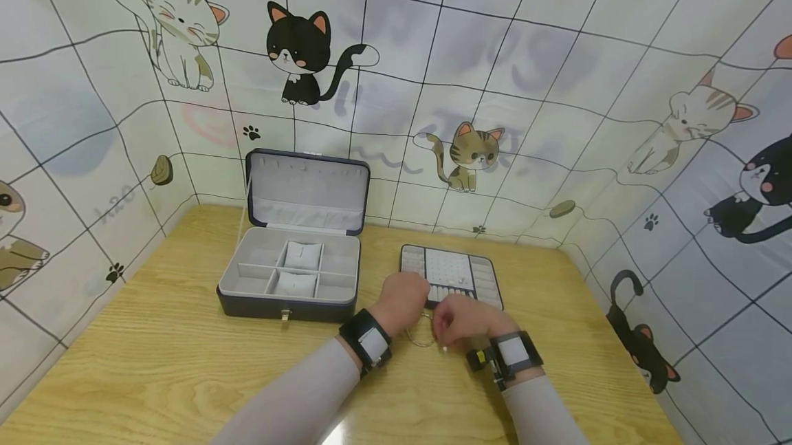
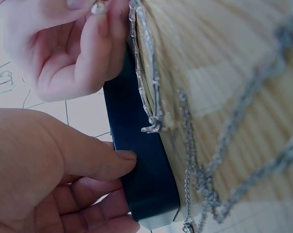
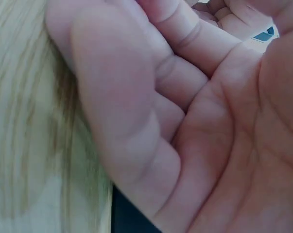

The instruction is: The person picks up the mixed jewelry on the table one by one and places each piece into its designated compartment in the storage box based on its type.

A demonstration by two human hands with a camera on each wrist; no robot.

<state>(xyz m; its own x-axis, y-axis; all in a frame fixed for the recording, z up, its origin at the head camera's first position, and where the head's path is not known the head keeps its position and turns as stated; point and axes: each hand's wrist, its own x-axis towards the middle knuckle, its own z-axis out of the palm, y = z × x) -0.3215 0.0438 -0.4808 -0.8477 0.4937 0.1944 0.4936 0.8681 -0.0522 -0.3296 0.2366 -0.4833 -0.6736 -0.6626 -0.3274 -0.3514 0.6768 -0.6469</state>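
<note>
My left hand point(image 1: 404, 297) grips the near side of a navy jewelry tray point(image 2: 146, 179), its thumb lying along the side wall. Just to its right, my right hand point(image 1: 467, 321) pinches a small piece with a white pearl point(image 2: 98, 7) between thumb and finger; it looks like an earring, but its rest is hidden. A thin silver bracelet point(image 2: 153, 73) lies on the table against the tray, between the hands. Silver chains point(image 2: 204, 184) show beside it in the left wrist view. In the right wrist view, the curled fingers point(image 3: 117, 87) hide what they hold.
A navy jewelry box point(image 1: 284, 309) stands at the left with its lid point(image 1: 309, 190) raised. Two white cushions point(image 1: 303, 255) sit in its middle compartments. The tray has grey side slots and a pale centre panel point(image 1: 448, 268). A cat-patterned cloth point(image 1: 396, 101) hangs behind the wooden table point(image 1: 155, 335).
</note>
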